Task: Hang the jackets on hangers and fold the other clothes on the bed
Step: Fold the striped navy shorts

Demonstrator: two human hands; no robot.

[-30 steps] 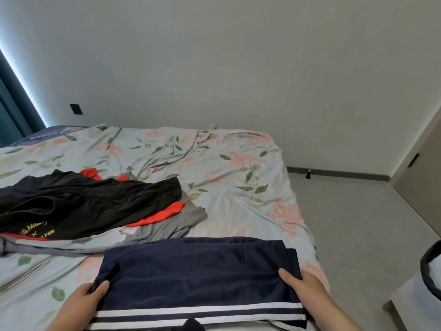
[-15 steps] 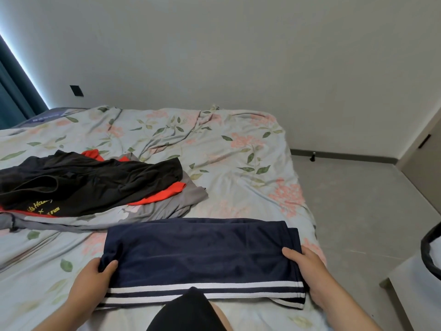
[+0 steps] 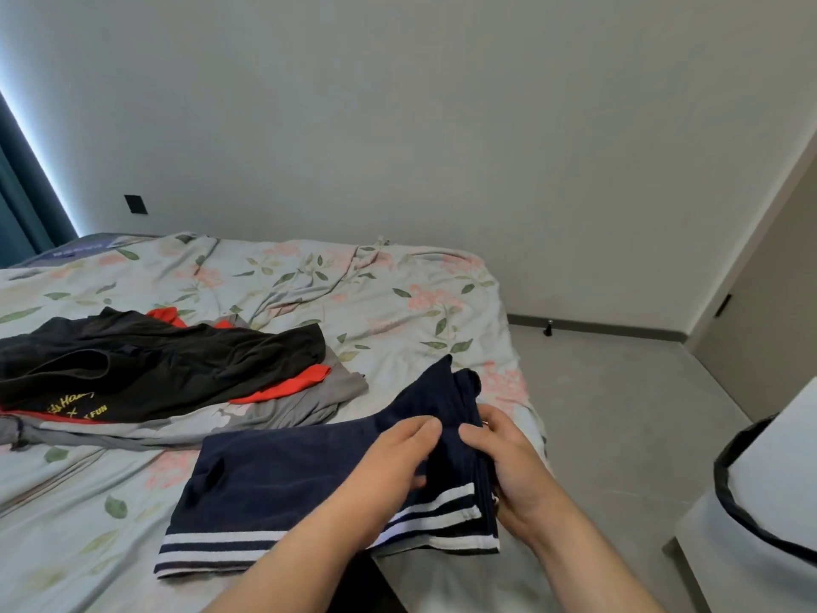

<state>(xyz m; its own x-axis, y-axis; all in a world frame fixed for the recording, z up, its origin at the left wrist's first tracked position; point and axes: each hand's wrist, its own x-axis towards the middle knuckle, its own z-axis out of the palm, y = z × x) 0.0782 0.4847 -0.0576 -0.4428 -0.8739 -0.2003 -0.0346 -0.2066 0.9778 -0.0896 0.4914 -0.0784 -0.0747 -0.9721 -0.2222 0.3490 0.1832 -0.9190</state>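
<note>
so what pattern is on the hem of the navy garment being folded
White horizontal stripes on the navy garment along its near hem, clearest in the head view.

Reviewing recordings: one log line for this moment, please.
fold | both hands, left hand, right hand, grip navy garment right end | clothes pile untouched

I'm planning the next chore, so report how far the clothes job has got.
Done: nothing visibly finished, no folded stack or hanger in view. In hand: both hands, left and right, grip the right end of the half-folded navy garment. Left: the black, red and grey pile on the bed.
</note>
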